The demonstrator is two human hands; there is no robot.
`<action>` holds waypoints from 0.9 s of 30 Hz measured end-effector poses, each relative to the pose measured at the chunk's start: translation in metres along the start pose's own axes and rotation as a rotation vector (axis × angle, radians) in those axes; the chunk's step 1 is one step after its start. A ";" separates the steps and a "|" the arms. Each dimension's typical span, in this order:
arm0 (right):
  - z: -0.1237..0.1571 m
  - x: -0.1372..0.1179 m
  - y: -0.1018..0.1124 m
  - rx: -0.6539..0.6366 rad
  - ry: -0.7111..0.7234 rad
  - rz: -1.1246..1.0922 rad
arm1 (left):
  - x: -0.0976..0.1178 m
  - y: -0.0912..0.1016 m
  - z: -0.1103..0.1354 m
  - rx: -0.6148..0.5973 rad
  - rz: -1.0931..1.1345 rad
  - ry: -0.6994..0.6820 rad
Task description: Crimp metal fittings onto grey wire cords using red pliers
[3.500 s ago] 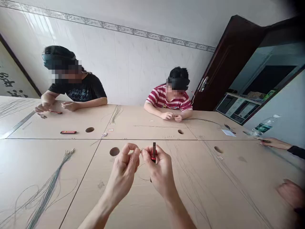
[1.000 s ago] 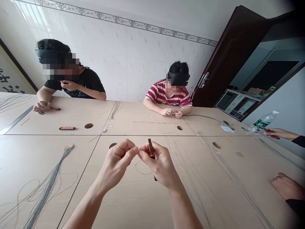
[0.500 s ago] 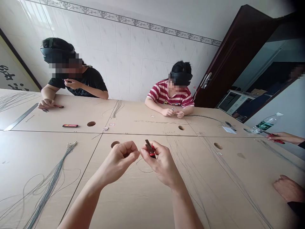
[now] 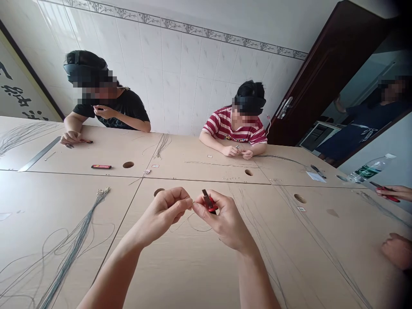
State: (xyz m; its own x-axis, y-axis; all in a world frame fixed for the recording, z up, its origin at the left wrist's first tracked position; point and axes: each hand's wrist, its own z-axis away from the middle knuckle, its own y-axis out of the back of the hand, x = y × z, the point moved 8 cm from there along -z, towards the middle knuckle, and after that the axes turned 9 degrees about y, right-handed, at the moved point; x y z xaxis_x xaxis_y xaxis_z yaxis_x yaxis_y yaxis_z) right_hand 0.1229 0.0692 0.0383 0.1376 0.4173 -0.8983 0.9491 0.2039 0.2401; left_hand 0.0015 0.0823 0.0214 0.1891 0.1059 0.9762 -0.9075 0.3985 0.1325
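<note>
My left hand is closed in a pinch, its thumb and forefinger on what looks like the end of a thin cord. From between the hands a loop of this thin cord hangs over the table. My right hand is wrapped round a pair of small pliers with red handles, its dark jaws pointing up and away from me. The tips of both hands nearly touch; whatever tiny piece lies between them is too small to make out.
A bundle of grey-green cords with metal ends lies left on the table. Loose cords run along the right. Two co-workers sit opposite; another's hand holds red-handled pliers at right, near a plastic bottle. Beyond the doorway stands a person.
The whole scene has shifted slightly right in view. My left fingers have straightened a little at the pinch, and the pliers have tilted. A person now shows in the doorway.
</note>
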 end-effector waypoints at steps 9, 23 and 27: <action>-0.001 -0.004 0.005 0.030 0.028 0.067 | 0.004 -0.003 0.003 -0.038 -0.003 -0.024; -0.001 -0.002 0.019 0.168 0.113 0.027 | 0.009 -0.009 0.002 -0.049 -0.054 -0.115; -0.001 -0.005 0.013 0.137 0.140 0.008 | 0.008 -0.016 0.002 -0.037 -0.065 -0.084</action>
State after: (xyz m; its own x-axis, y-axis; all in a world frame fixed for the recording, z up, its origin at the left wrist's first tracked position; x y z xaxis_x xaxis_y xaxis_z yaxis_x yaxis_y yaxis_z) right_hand 0.1344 0.0707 0.0459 0.1134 0.5392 -0.8345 0.9792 0.0814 0.1856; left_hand 0.0170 0.0751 0.0271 0.2137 0.0021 0.9769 -0.8795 0.4357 0.1914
